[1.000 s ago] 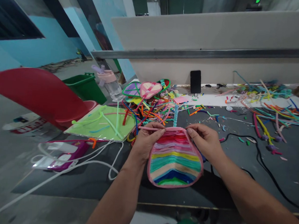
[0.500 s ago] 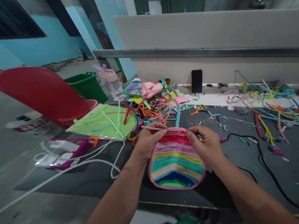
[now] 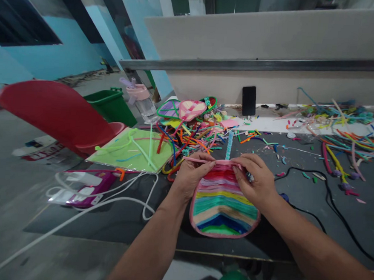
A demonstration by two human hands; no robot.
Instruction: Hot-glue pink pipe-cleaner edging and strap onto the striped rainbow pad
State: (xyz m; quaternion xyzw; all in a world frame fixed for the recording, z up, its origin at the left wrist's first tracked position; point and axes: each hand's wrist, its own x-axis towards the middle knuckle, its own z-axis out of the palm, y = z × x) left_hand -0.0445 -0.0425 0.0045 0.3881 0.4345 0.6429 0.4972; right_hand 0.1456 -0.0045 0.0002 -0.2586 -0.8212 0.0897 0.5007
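A rounded panel of striped pipe cleaners (image 3: 225, 206), edged in pink, hangs between my hands above the dark table. My left hand (image 3: 193, 172) pinches its top left edge together with a pink strip (image 3: 193, 159) whose free end points left. At the top right edge, my right hand (image 3: 256, 177) is closed on the pink border, fingertips over the red rows. A small dark object shows beside the right fingers, too small to name. Behind the panel's top stands a light blue twisted stem (image 3: 229, 145).
Colourful pipe cleaners (image 3: 190, 136) lie piled behind my left hand, more (image 3: 359, 145) at the right. A green sheet (image 3: 131, 153), a purple power strip (image 3: 90, 188) and white cables are at left. A black cable (image 3: 330, 201) curves at right. A phone (image 3: 249, 101) leans behind.
The view has shifted slightly, so the surroundings sit a little further right. My right fingers have curled in more over the top right edge. My left hand keeps its pinch.
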